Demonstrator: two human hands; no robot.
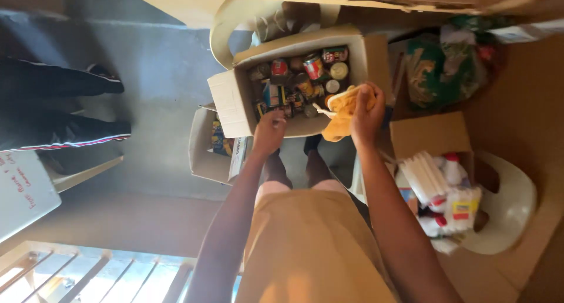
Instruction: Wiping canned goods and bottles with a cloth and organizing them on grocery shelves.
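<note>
Cloth (343, 112), yellow, is bunched in the right hand (367, 115) over the box (235, 97) of cans (314, 67) on a chair, while the left hand (269, 131) curls into it, seemingly mid-wipe, needing another can lifted.

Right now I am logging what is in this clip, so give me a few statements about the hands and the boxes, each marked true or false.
1. The right hand holds a yellow cloth. True.
2. The open cardboard box under the hands is filled with folded clothes. False: it holds cans and tins.
3. The left hand rests at the near edge of that box. True.
4. The left hand holds a white bottle. False: it shows nothing in its fingers; white bottles with red caps stand in another box to the right.
5. Another person's dark-trousered legs show at the left. True.
</note>
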